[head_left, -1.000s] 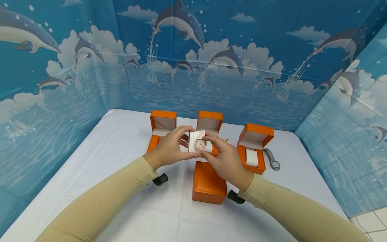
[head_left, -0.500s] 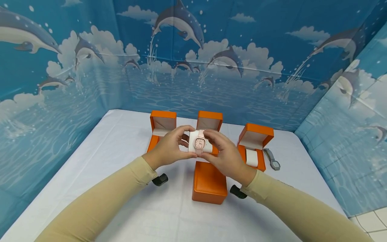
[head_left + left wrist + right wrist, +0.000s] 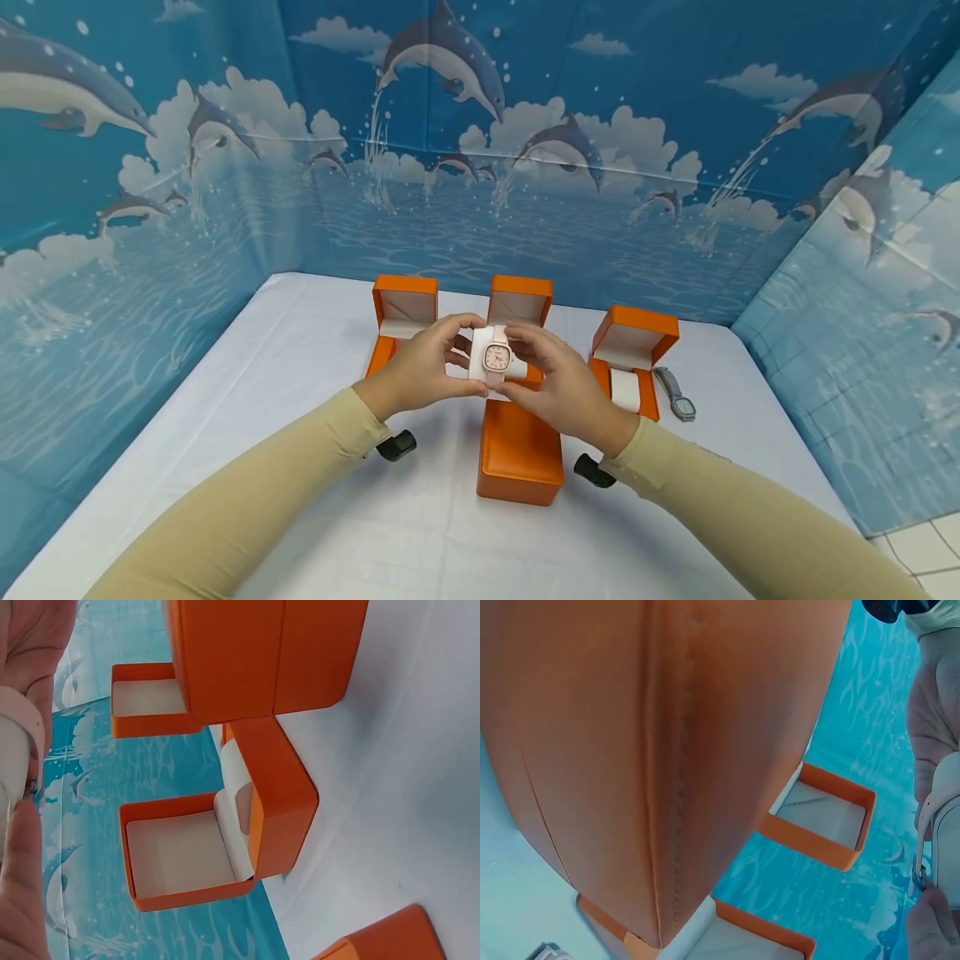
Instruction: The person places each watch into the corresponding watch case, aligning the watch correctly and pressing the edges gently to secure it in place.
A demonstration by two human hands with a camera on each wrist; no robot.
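Observation:
A pink-strapped watch (image 3: 497, 357) with a squarish pink dial is wrapped round a small white watch cushion (image 3: 477, 353), raised over the table in front of the middle open box. My left hand (image 3: 414, 368) grips the cushion by its left end, thumb below and fingers above. On the other side my right hand (image 3: 568, 389) pinches the watch, fingers at the upper strap and thumb at the lower strap. The left wrist view shows the pink strap (image 3: 26, 712) curving over the cushion. In the right wrist view a small metal buckle (image 3: 921, 876) shows on the strap near a fingertip.
A closed orange box (image 3: 521, 458) stands just below the hands. Behind are three open orange boxes: left (image 3: 405, 284), middle (image 3: 522, 285) and right (image 3: 637, 321), the right one holding a white cushion (image 3: 624, 392). A grey watch (image 3: 677, 397) lies beside it. A dolphin-print curtain (image 3: 480, 208) hangs behind.
The fingers of my right hand have shifted from beside the dial to the upper strap, and that wrist has moved slightly up and right. My left hand keeps nearly the same place.

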